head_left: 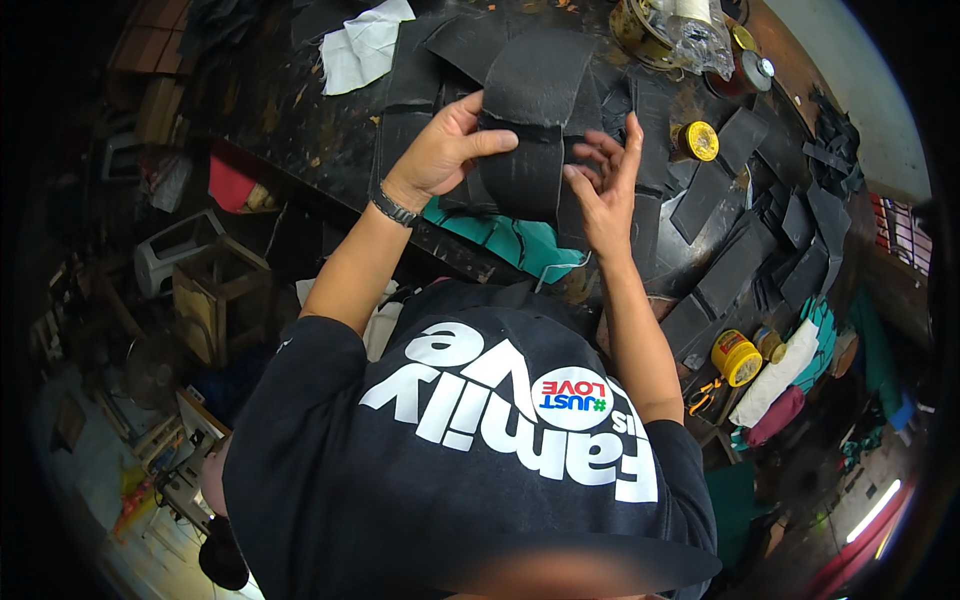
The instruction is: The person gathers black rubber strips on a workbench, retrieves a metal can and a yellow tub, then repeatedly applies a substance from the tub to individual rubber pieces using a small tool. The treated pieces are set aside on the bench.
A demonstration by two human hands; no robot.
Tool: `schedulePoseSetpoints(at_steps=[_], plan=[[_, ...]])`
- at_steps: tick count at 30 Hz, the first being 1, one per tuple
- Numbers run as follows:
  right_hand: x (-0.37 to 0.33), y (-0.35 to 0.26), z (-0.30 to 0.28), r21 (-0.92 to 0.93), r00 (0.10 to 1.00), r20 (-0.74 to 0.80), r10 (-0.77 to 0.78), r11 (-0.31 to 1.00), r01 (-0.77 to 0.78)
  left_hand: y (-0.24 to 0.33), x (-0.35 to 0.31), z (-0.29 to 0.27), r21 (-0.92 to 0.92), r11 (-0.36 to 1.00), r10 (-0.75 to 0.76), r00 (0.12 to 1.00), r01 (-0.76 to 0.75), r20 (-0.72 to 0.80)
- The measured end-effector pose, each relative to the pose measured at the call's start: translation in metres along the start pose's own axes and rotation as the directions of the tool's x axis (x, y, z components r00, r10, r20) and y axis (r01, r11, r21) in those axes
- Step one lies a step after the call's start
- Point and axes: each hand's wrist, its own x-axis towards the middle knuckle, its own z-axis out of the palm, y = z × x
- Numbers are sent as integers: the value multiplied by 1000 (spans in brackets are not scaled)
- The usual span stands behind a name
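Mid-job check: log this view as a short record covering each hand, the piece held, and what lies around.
Left hand: holds black piece, thumb on its face
Right hand: open at the piece's right edge; contact unclear
Left wrist: watch
Beyond left hand: white cloth
Nearer the body: green fabric
Right side: loose black pieces, yellow-lidded jar, yellow tub
Beside tub: orange-handled tool

On the dark table (310, 135), a white cloth (365, 45) lies at eleven o'clock, a yellow-lidded jar (698, 141) sits at two, and overlapping black sheets (735, 265) spread at three.
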Motion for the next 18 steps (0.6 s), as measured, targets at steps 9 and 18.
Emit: schedulePoseSetpoints(at_steps=[9,18], plan=[[34,19,48,-89,989,143,-47,994,60,22,-25,-46,285,947,202,965,-148,-170],[108,36,93,-563,970,102,-222,791,240,-3,-33,-158,460,862,51,867,213,-496]])
